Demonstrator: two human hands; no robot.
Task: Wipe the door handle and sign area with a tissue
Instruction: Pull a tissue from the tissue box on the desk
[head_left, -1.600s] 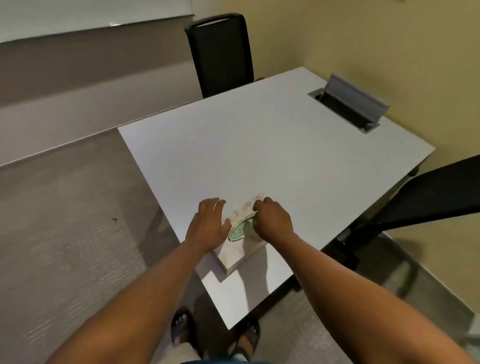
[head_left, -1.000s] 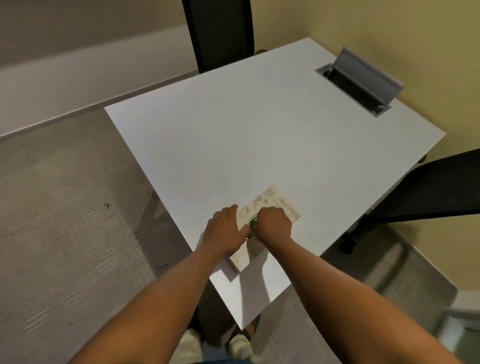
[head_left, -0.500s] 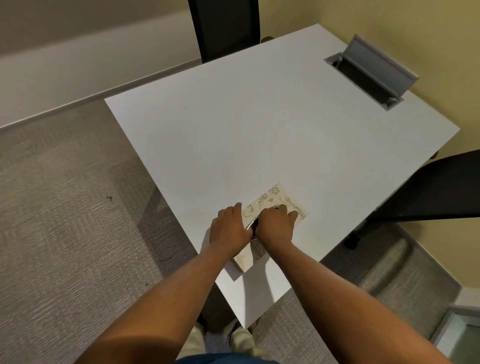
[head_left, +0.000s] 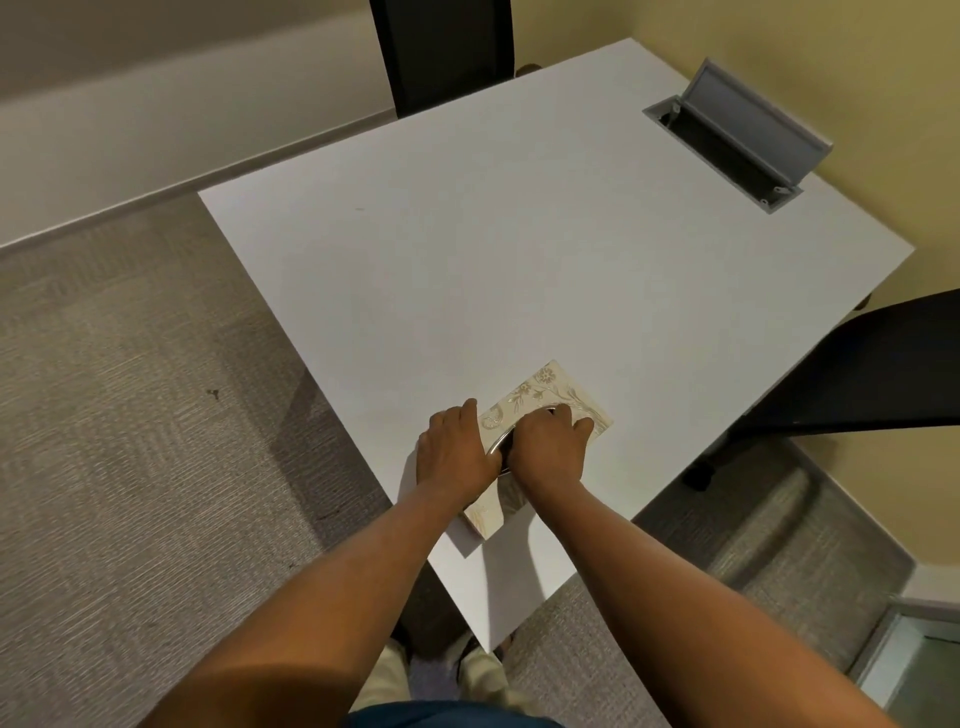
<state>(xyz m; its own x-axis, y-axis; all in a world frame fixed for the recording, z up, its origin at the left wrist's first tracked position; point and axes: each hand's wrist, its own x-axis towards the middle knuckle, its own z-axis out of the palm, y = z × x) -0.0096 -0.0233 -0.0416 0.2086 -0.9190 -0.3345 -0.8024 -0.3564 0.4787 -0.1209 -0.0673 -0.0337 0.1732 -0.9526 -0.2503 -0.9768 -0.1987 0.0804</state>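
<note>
Tissue box (head_left: 550, 400) under both hands (head_left: 457, 452) — on table (head_left: 519, 249).

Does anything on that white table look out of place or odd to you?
Little stands out. The cable hatch at the far right corner of the table has its grey lid standing open. Both the left hand and right hand rest on a patterned tissue box set askew near the table's edge.

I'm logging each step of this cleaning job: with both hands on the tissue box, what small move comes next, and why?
Probably pull one tissue up out of the oval slot. The right hand has its fingers at the opening of the tissue box, the left hand presses the box against the table, and no tissue is out yet.
</note>
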